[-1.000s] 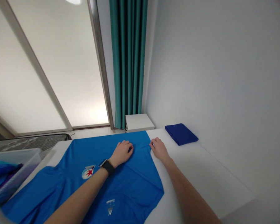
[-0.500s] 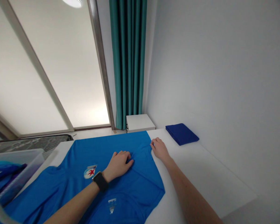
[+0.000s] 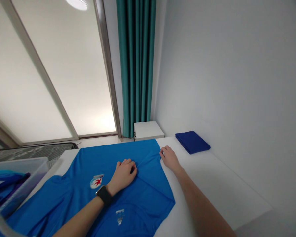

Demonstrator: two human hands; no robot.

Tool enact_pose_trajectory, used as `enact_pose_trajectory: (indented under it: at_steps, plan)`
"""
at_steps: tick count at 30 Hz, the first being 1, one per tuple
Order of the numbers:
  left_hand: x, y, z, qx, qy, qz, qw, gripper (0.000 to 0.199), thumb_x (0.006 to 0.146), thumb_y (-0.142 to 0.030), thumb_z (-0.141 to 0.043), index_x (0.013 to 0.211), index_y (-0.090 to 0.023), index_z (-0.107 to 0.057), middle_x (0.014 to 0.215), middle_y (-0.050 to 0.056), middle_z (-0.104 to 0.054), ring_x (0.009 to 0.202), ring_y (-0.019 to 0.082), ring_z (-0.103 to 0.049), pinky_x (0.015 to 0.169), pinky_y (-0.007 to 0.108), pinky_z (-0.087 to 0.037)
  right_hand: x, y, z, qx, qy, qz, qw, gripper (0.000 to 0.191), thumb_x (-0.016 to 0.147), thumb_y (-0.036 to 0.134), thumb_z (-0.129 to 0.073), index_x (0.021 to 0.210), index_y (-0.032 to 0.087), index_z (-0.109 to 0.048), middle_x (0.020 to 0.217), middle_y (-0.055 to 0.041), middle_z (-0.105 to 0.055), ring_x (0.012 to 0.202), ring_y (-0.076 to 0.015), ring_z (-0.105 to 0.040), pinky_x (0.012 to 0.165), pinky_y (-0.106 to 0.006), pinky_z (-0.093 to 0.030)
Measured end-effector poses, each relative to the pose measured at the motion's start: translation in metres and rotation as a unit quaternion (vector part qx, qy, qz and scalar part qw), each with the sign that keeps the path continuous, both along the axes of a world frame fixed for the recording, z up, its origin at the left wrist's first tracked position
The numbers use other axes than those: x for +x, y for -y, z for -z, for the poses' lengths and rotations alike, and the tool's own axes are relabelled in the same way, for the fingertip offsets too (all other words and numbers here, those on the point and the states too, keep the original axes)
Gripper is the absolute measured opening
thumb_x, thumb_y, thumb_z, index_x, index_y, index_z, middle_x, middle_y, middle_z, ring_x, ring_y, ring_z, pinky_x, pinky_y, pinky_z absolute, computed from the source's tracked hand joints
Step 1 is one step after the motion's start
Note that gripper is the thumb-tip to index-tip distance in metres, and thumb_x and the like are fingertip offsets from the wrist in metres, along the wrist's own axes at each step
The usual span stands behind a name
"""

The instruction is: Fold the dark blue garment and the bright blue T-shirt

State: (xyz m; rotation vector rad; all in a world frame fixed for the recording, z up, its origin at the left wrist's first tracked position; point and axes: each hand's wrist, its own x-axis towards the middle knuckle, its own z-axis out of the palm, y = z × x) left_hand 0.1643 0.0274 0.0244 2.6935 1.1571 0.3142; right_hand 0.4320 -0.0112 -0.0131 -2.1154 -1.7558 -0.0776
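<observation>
Your right hand [image 3: 169, 158] pinches the shirt [image 3: 101, 164] by its edge, your left hand [image 3: 123, 173] curls on it, grip unclear; it looks soft, light, best held by edges.

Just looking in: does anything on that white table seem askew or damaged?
Nothing looks spilled or damaged. The blue shirt, though, is creased between the left hand and right hand, which looks untidy compared with the neatly folded dark blue cloth near the wall.
</observation>
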Motion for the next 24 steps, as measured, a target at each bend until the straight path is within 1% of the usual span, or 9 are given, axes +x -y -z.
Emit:
enact_pose_trajectory:
  at_steps: [3, 6, 8, 11, 12, 14, 18, 21, 24]
  plan:
    - [0.000, 0.002, 0.003, 0.024, 0.003, -0.002, 1.000, 0.022, 0.091, -0.028, -0.043, 0.080, -0.021, -0.059, 0.091, 0.004, -0.062, 0.092, 0.023, -0.054, 0.079, 0.037, -0.032, -0.006, 0.005, -0.006, 0.007, -0.008, 0.002, 1.000, 0.023, 0.098, 0.029, -0.041, 0.104, 0.019, -0.062, 0.108, -0.0095, -0.060, 0.103, -0.0223, -0.055, 0.091, -0.033, -0.042]
    - [0.000, 0.004, 0.005, 0.038, 0.008, 0.001, 0.999, 0.019, 0.091, -0.027, -0.043, 0.080, -0.021, -0.058, 0.092, 0.004, -0.062, 0.092, 0.023, -0.054, 0.079, 0.036, -0.032, -0.021, 0.016, -0.014, 0.027, 0.001, -0.037, 0.999, 0.034, 0.098, 0.027, -0.037, 0.122, 0.017, -0.058, 0.125, -0.0121, -0.058, 0.117, -0.0231, -0.051, 0.100, -0.037, -0.039]
    - [0.000, 0.004, 0.006, 0.041, 0.012, 0.003, 0.999, 0.018, 0.090, -0.027, -0.044, 0.080, -0.021, -0.058, 0.092, 0.004, -0.061, 0.092, 0.023, -0.054, 0.079, 0.036, -0.032, -0.037, 0.028, -0.018, 0.031, 0.022, -0.082, 0.996, 0.040, 0.099, 0.028, -0.034, 0.132, 0.015, -0.053, 0.137, -0.0127, -0.052, 0.128, -0.0235, -0.044, 0.108, -0.040, -0.033]
    - [-0.001, 0.004, 0.007, 0.044, 0.019, 0.002, 0.999, 0.017, 0.090, -0.027, -0.045, 0.080, -0.021, -0.057, 0.090, 0.004, -0.061, 0.092, 0.023, -0.053, 0.079, 0.036, -0.032, -0.059, 0.047, -0.017, 0.003, 0.049, -0.122, 0.991, 0.048, 0.100, 0.035, -0.031, 0.141, 0.014, -0.045, 0.149, -0.0110, -0.043, 0.139, -0.0235, -0.032, 0.117, -0.045, -0.018]
    - [-0.001, 0.004, 0.008, 0.046, 0.022, 0.003, 0.999, 0.017, 0.090, -0.026, -0.045, 0.080, -0.021, -0.057, 0.090, 0.003, -0.061, 0.091, 0.022, -0.053, 0.079, 0.036, -0.032, -0.064, 0.053, -0.015, -0.012, 0.054, -0.124, 0.991, 0.052, 0.100, 0.039, -0.031, 0.144, 0.014, -0.042, 0.151, -0.0113, -0.040, 0.142, -0.0242, -0.028, 0.118, -0.048, -0.014]
    - [-0.001, 0.004, 0.007, 0.047, 0.027, 0.004, 0.999, 0.015, 0.090, -0.026, -0.045, 0.080, -0.021, -0.057, 0.089, 0.003, -0.061, 0.091, 0.022, -0.053, 0.079, 0.036, -0.032, -0.070, 0.062, -0.011, -0.048, 0.053, -0.108, 0.992, 0.059, 0.099, 0.047, -0.029, 0.147, 0.013, -0.037, 0.154, -0.0122, -0.033, 0.144, -0.0254, -0.024, 0.118, -0.051, -0.010]
    - [-0.002, 0.006, 0.006, 0.053, 0.038, 0.008, 0.998, 0.011, 0.089, -0.024, -0.047, 0.088, -0.022, -0.057, 0.093, 0.003, -0.062, 0.093, 0.023, -0.054, 0.080, 0.037, -0.032, -0.069, 0.068, -0.008, -0.104, 0.036, -0.077, 0.991, 0.066, 0.098, 0.053, -0.027, 0.151, 0.014, -0.029, 0.158, -0.0108, -0.022, 0.146, -0.0255, -0.018, 0.118, -0.051, -0.013]
    - [-0.003, 0.007, 0.005, 0.061, 0.043, 0.017, 0.997, 0.013, 0.088, -0.024, -0.047, 0.096, -0.022, -0.057, 0.099, 0.004, -0.063, 0.097, 0.023, -0.054, 0.082, 0.038, -0.033, -0.067, 0.068, -0.010, -0.115, 0.031, -0.073, 0.990, 0.068, 0.097, 0.055, -0.027, 0.152, 0.015, -0.027, 0.159, -0.0099, -0.018, 0.147, -0.0250, -0.015, 0.118, -0.050, -0.011]
    - [-0.005, 0.009, 0.006, 0.071, 0.038, 0.029, 0.996, 0.016, 0.090, -0.024, -0.045, 0.100, -0.023, -0.058, 0.102, 0.004, -0.062, 0.099, 0.024, -0.054, 0.085, 0.039, -0.033, -0.067, 0.067, -0.011, -0.119, 0.019, -0.074, 0.990, 0.070, 0.097, 0.057, -0.025, 0.152, 0.014, -0.026, 0.159, -0.0092, -0.015, 0.147, -0.0246, -0.013, 0.118, -0.048, -0.011]
